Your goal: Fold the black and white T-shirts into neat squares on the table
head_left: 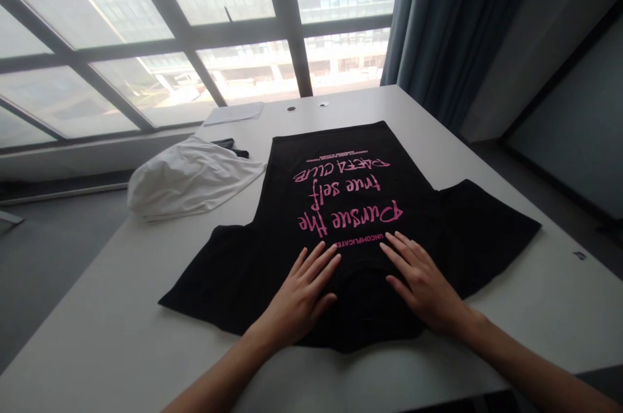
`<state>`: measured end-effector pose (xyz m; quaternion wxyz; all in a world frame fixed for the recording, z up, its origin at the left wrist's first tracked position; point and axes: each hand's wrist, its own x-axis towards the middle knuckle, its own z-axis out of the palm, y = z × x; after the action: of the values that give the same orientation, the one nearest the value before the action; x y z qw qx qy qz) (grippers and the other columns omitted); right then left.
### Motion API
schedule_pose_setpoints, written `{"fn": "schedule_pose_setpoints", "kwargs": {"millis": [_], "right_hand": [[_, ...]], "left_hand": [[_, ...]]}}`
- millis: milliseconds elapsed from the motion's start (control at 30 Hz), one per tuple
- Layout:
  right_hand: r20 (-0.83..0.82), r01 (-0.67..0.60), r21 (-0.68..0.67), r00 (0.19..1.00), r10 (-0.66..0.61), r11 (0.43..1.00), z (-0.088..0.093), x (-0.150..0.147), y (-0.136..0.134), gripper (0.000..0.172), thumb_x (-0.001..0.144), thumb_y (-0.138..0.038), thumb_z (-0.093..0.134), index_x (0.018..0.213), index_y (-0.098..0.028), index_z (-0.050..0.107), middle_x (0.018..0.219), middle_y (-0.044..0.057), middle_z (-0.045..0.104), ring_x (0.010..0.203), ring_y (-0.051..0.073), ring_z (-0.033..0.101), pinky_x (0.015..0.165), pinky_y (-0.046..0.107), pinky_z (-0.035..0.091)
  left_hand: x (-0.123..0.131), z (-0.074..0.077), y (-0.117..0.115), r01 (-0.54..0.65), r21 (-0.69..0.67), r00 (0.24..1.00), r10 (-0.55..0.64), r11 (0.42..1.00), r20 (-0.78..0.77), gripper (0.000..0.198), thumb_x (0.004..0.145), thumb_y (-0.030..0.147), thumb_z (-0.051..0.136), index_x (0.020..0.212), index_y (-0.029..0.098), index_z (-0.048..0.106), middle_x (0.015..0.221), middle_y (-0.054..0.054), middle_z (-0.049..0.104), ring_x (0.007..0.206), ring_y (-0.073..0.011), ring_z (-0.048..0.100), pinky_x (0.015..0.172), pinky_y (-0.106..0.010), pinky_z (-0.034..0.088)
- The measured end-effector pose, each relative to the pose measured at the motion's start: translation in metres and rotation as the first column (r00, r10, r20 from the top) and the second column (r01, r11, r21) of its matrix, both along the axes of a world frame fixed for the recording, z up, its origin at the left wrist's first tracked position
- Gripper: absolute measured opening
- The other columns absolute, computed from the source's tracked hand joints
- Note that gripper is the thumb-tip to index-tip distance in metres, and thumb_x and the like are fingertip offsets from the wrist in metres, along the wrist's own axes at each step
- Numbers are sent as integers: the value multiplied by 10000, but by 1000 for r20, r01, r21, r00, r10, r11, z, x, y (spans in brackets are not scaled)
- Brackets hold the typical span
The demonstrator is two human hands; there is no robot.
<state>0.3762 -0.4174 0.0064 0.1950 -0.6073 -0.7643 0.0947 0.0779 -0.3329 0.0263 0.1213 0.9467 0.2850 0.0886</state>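
Observation:
A black T-shirt (282,205) with pink lettering lies spread out on the white table (97,335). Its hem points toward the window and its collar toward me, so the print reads upside down. Both sleeves stick out to the sides. My left hand (302,293) rests flat on the upper chest, left of the collar, fingers stretched out toward the print. On the other side of the collar, my right hand (418,276) lies with fingers extended, their tips at the small "UNCOMPLICATED" line. Neither hand grips the fabric.
A crumpled white cloth (189,179) lies on the table's left side, with a small dark item (231,147) behind it. Farther back is a flat white sheet (233,113). Two round fittings sit near the far edge. A blue-grey curtain (433,30) hangs behind the table at right.

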Motion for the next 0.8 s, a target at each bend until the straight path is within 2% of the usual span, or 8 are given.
{"fn": "schedule_pose_setpoints", "kwargs": {"millis": [67,133,267,400,500,633,700,800], "right_hand": [[41,-22,-38,999,24,999,-9,5,1,593,1010,-377,470,1574,-246,341,1637,85,316,1519,300,240,1218,578,235],[31,-27,-74,999,30,997,-13,9,2,560,1023,-396,441,1560,-250,375,1638,76,313,1522,285,236,1227,573,220],[-60,26,-61,998,-30,998,-2,20,23,482,1041,-377,388,1494,-244,487,1616,77,362,1505,264,288,1222,532,265],[-18,83,32,996,-83,996,4,29,61,509,1033,-335,385,1527,-224,437,1634,90,320,1523,271,235,1226,542,231],[66,69,42,995,-72,997,-7,27,79,534,1020,-331,413,1540,-206,414,1645,104,286,1536,281,185,1227,562,199],[76,39,10,996,-40,999,-21,29,83,518,1026,-350,406,1519,-197,447,1621,117,339,1521,270,243,1223,542,224],[44,70,31,996,-71,997,-21,32,83,541,1032,-370,398,1551,-219,393,1638,106,302,1526,273,226,1218,557,229],[49,67,16,997,-67,998,-18,37,85,583,1029,-401,419,1585,-259,316,1660,90,239,1537,292,174,1213,593,209]], "left_hand": [[-2,-9,2,29,21,995,-27,999,-97,682,1031,470,451,1620,293,156,1653,-64,275,1526,-313,212,1221,-583,198],[-4,-11,1,52,10,988,-50,999,-148,698,1024,499,456,1618,313,140,1661,-48,247,1533,-312,191,1219,-594,196],[5,4,4,36,-4,994,-37,999,-104,634,1044,455,435,1611,323,185,1653,-48,268,1530,-281,215,1226,-567,218],[28,13,23,-19,35,999,20,999,-26,553,1063,393,404,1593,309,270,1640,-39,308,1531,-251,218,1242,-527,213],[38,0,42,-102,77,994,104,992,-17,568,1052,415,427,1590,306,280,1647,-49,290,1540,-279,176,1230,-557,214],[35,-24,52,-114,90,989,121,989,-81,618,1028,484,463,1593,337,259,1668,-44,226,1540,-308,162,1216,-581,221],[32,-28,52,-105,96,990,114,990,-88,627,1027,483,465,1596,350,239,1677,-36,193,1539,-311,164,1218,-578,217],[30,-26,50,-104,107,990,113,989,-83,636,1028,474,466,1600,369,210,1681,-25,174,1536,-320,174,1215,-582,221]]}}
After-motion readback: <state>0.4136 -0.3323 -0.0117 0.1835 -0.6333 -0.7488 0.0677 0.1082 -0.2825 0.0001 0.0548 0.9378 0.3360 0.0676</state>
